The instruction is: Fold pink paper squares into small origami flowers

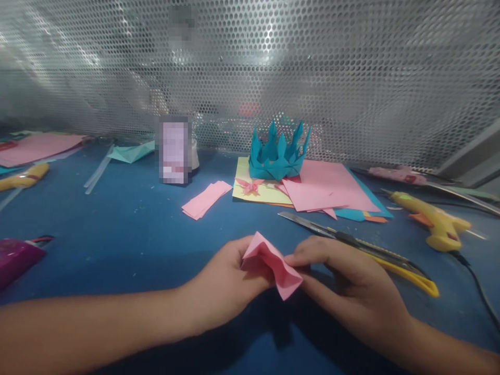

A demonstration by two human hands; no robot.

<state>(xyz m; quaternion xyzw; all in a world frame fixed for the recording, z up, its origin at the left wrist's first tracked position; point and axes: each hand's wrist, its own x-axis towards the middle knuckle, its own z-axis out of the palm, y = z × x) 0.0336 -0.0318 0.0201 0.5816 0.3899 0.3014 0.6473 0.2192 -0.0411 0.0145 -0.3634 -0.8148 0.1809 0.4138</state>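
A small folded pink paper piece [271, 263] is pinched between both of my hands just above the blue table [125, 219]. My left hand [226, 284] grips its left side with closed fingers. My right hand [347, 281] pinches its right edge, thumb and fingers pressed together. The paper is creased into several flaps and partly puffed open.
A yellow-handled utility knife [359, 245] lies just behind my right hand. Further back are a stack of pink strips [205, 199], coloured sheets [328, 187] with a teal paper crown [278, 151], and a small pink origami [250, 185]. A yellow glue gun [435, 221] lies right; a perforated metal screen [351, 67] closes the back.
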